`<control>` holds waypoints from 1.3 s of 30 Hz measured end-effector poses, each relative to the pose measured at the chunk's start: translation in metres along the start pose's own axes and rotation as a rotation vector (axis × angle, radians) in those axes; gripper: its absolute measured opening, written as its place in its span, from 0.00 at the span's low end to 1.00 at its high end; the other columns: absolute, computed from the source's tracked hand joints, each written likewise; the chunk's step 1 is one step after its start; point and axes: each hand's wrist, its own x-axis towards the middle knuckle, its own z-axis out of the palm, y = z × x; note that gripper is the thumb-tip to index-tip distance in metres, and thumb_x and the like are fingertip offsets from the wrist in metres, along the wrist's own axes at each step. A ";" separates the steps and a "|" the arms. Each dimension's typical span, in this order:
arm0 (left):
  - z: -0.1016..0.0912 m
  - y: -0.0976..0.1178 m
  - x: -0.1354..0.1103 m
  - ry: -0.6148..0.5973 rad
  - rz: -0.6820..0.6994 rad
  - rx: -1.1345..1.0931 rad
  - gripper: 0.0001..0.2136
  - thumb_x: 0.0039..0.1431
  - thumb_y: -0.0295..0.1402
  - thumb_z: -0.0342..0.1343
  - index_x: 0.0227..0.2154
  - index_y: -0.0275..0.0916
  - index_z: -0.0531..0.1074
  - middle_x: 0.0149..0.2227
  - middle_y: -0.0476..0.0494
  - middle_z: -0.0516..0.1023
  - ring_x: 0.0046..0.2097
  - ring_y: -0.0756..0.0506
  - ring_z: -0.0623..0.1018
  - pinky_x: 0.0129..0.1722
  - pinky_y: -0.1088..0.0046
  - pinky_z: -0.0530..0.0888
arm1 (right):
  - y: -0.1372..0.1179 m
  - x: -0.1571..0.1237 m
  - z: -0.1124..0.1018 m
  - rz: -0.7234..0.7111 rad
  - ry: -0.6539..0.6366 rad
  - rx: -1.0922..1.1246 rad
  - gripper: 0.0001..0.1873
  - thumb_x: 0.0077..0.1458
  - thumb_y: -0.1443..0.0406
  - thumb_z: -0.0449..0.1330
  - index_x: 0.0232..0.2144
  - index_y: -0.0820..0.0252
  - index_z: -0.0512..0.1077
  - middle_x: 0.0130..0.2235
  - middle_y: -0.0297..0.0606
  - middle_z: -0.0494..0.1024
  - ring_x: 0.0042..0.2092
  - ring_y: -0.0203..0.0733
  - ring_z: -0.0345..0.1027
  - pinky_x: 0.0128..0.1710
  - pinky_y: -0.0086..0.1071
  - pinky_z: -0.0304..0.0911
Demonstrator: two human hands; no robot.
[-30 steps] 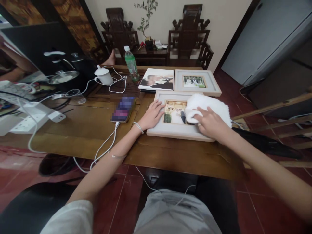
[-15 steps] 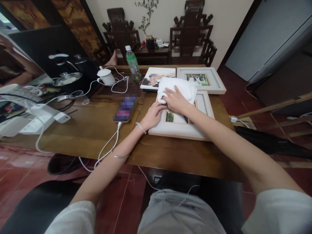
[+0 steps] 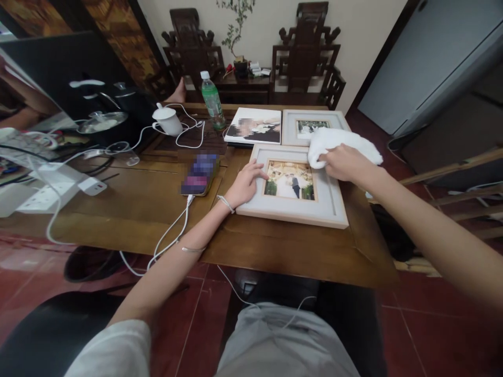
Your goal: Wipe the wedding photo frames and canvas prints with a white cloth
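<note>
A pale wooden picture frame (image 3: pixel 332 201) with a photo lies flat on the wooden table (image 3: pixel 137 204) in front of me. My left hand (image 3: pixel 244 184) rests flat on the frame's left edge, fingers spread. My right hand (image 3: pixel 342 161) is closed on a white towel (image 3: pixel 346 141) at the frame's upper right corner. The towel overlaps a second grey frame (image 3: pixel 291 128) lying behind.
A photo album (image 3: pixel 255 126) lies beside the second frame. A phone (image 3: pixel 199 174) on a white cable, a green bottle (image 3: pixel 211 102), a white cup (image 3: pixel 167 120) and power strips (image 3: pixel 51 188) sit to the left. Two dark carved chairs (image 3: pixel 306 57) stand beyond.
My right hand has swept the towel from the frame's upper left corner across to its upper right corner, uncovering the photo. My left hand has stayed on the frame's left edge.
</note>
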 end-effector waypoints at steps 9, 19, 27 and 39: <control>0.002 -0.002 0.000 0.016 0.026 -0.004 0.24 0.50 0.13 0.43 0.43 0.38 0.76 0.59 0.41 0.73 0.68 0.41 0.61 0.67 0.50 0.59 | -0.061 -0.096 -0.039 -0.139 -0.098 0.142 0.19 0.50 0.76 0.50 0.38 0.65 0.77 0.40 0.52 0.80 0.40 0.52 0.74 0.41 0.43 0.67; 0.003 -0.008 -0.001 0.011 0.078 0.003 0.25 0.51 0.14 0.43 0.48 0.38 0.74 0.59 0.41 0.73 0.68 0.41 0.61 0.68 0.51 0.60 | -0.098 -0.086 -0.039 -0.193 -0.016 0.323 0.21 0.53 0.76 0.50 0.48 0.69 0.74 0.59 0.62 0.70 0.57 0.57 0.69 0.56 0.46 0.64; 0.000 -0.008 -0.002 -0.024 0.081 0.032 0.25 0.53 0.15 0.43 0.51 0.36 0.72 0.61 0.38 0.71 0.69 0.40 0.59 0.68 0.49 0.59 | -0.038 0.019 0.005 0.015 0.116 0.268 0.30 0.53 0.76 0.47 0.59 0.71 0.65 0.68 0.58 0.57 0.65 0.69 0.52 0.56 0.66 0.53; 0.004 -0.004 -0.002 0.046 0.047 0.034 0.19 0.58 0.18 0.44 0.49 0.35 0.72 0.59 0.35 0.72 0.67 0.39 0.63 0.67 0.50 0.60 | -0.091 -0.065 -0.046 -0.181 -0.116 0.330 0.24 0.51 0.76 0.48 0.47 0.62 0.74 0.46 0.50 0.78 0.50 0.59 0.70 0.48 0.50 0.65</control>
